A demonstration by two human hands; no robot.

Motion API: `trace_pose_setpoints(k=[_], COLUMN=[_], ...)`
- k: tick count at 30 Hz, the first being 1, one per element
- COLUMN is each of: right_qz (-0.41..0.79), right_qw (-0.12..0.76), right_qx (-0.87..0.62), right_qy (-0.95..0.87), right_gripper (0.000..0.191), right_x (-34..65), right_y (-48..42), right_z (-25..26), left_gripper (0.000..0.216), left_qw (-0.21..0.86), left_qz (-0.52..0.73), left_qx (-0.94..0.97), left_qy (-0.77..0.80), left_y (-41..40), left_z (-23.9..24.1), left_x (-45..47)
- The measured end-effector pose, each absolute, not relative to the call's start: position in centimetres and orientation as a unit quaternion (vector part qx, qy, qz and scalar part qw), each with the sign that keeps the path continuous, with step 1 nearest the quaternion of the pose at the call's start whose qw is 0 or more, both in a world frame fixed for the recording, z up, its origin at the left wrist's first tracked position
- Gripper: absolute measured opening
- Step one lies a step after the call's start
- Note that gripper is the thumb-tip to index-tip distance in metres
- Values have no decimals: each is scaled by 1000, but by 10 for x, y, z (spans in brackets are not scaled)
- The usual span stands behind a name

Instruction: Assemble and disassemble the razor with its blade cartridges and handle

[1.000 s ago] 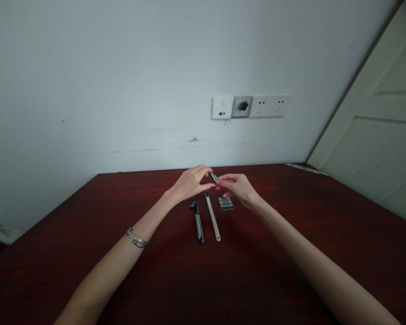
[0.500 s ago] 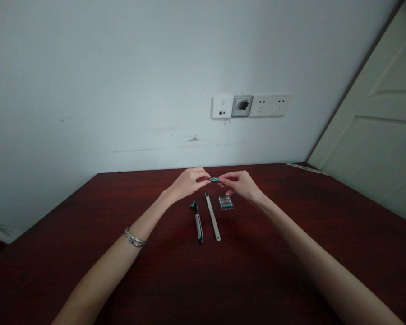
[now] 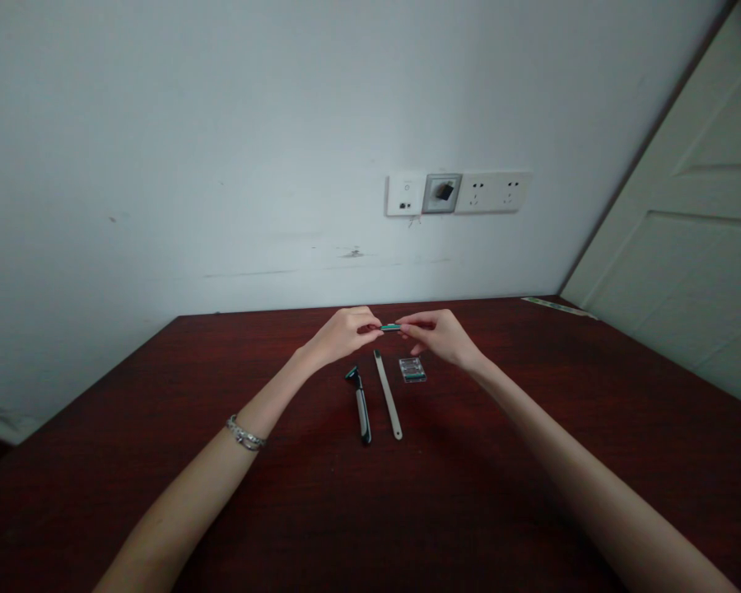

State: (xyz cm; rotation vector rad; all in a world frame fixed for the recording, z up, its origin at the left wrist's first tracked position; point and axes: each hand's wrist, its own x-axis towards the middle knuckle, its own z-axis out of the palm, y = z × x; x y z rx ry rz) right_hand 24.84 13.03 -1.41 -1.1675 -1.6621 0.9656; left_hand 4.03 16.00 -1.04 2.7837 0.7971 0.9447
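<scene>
Head view, both forearms reaching fwd over a dark red-brown wooden surface (image 3: 160, 428), hands meeting near its far middle, raised just above it.

Left arm: enters from lower left, runs diagonally up-right; silver bracelet (image 3: 244, 434) on the wrist. Left hand (image 3: 341, 335) held palm-down, knuckles toward the wall, fingers curled in w/ thumb and forefinger tips pinched narrow on the left end of a small green cartridge (image 3: 390, 328).

Cartridge: lies roughly level, spanning the short gap between the two hands, clear of the surface. Detail too small to tell beyond its green colour.

Below the hands, on the surface, l. to r.: a black razor handle (image 3: 361, 405), head end toward the hands; just beside it, not touching, a pale slim stick (image 3: 388, 395), slightly angled so the two diverge at the near end; then a small clear case (image 3: 412, 370) w/ green contents, near the right hand's underside but apart from it. None of these blocks the hands; the pinch point is in open view.

Right arm: enters from lower right, runs diagonally up-left. Right hand (image 3: 441, 336) mirrors the left, fingers bent, thumb and forefinger closed narrow on the cartridge's right end; remaining fingers tucked loosely beneath.

Background: white wall w/ a row of sockets (image 3: 458, 193) above the hands; pale door (image 3: 685, 247) at far right.
</scene>
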Motion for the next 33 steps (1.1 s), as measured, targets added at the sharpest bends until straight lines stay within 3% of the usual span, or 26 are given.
trace_pose_setpoints(k=[17,22,33], right_qz=[322,322,108], right_qw=[411,368,359], right_qx=[-482,-456,-367], right_qy=[-704,-744,-851], right_gripper=[24,21,15], right_x=[266,273,278], right_y=[140,149,148], right_z=[-9,-9,-26], left_gripper=[17,19,19], left_qw=[32,28,34], left_qz=[296,282,277], left_qx=[920,925,925], left_qy=[255,252,258], left_y=[158,157,162], left_z=[-14,-16,-23], left_x=[44,45,48])
